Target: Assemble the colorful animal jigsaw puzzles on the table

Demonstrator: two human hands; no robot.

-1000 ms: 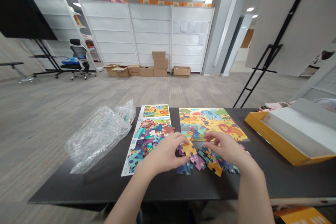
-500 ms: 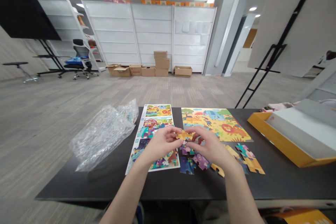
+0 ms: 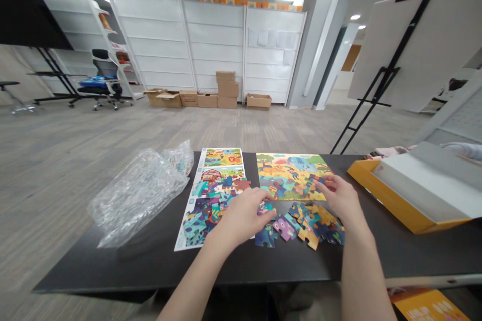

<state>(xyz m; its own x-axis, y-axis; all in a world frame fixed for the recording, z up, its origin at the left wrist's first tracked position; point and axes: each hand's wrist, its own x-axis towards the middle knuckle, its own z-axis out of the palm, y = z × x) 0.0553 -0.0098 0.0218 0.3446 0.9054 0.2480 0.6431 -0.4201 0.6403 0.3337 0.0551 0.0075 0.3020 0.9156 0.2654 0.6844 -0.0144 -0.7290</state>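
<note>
My left hand (image 3: pixel 246 213) hovers by the right edge of the picture sheet (image 3: pixel 184 238), thumb and fingers apart with nothing visible between them. A few jigsaw pieces lie just past its fingertips. My right hand (image 3: pixel 342 200) pinches a dark blue and red puzzle piece (image 3: pixel 316 179) over the right part of the yellow animal picture board (image 3: pixel 324 164). Below that hand lies a heap of loose jigsaw pieces (image 3: pixel 309 220), mostly blue, orange and purple. Other loose pieces cover the lower part of the picture sheet.
Crumpled clear plastic wrap (image 3: pixel 139 195) rests at the table's left. A yellow box with a white inside (image 3: pixel 399 198) stands at the right. The black table's (image 3: pixel 286 266) front edge is close to me. Cardboard boxes (image 3: pixel 226 90) stand against the far shelves.
My hands have moved apart; the yellow piece between them is no longer there. The right hand has gone right and forward over the board with a dark piece. The camera view has shifted slightly.
</note>
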